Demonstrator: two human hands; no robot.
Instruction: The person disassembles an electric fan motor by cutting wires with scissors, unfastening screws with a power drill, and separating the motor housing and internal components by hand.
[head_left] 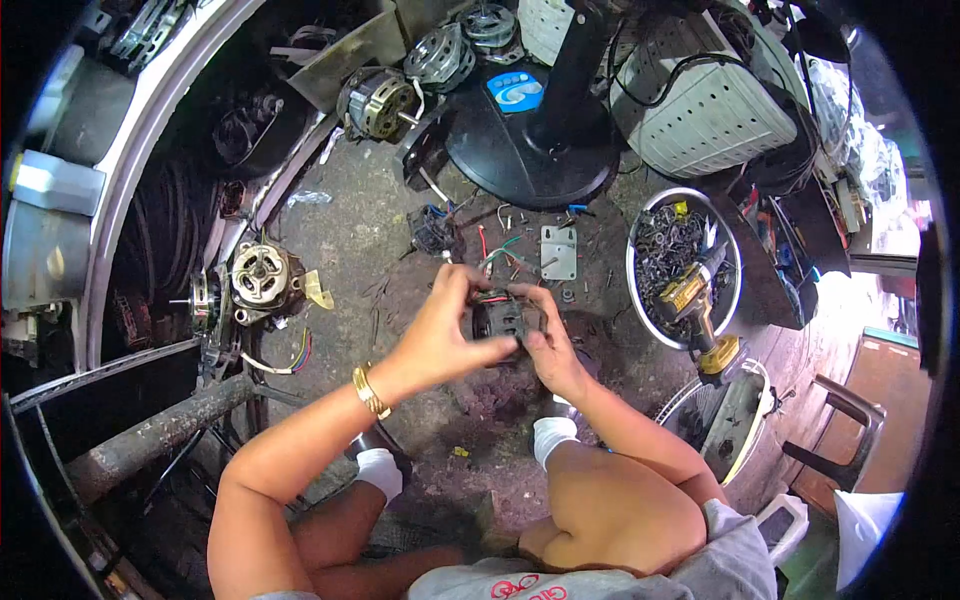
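Between my two hands is a black motor part (pixel 496 319) with a few red wires along its top, held above the floor. My left hand (pixel 447 335) grips it from the left, thumb along its lower edge and fingers curled over the top. On the other side my right hand (pixel 553 350) closes around it with thumb and fingers. Just beyond lies a small dark motor (pixel 432 230) with a shaft. Loose red and green wires (pixel 497 256) and a pale metal plate (pixel 559 252) lie on the floor past my fingers.
A metal bowl (pixel 644 310) of screws stands to the right, with a yellow cordless drill (pixel 697 300) on it. Ahead is a black fan base (pixel 540 170). Several motors surround the spot, including one at left (pixel 265 275). A perforated white basket (pixel 705 115) leans at upper right.
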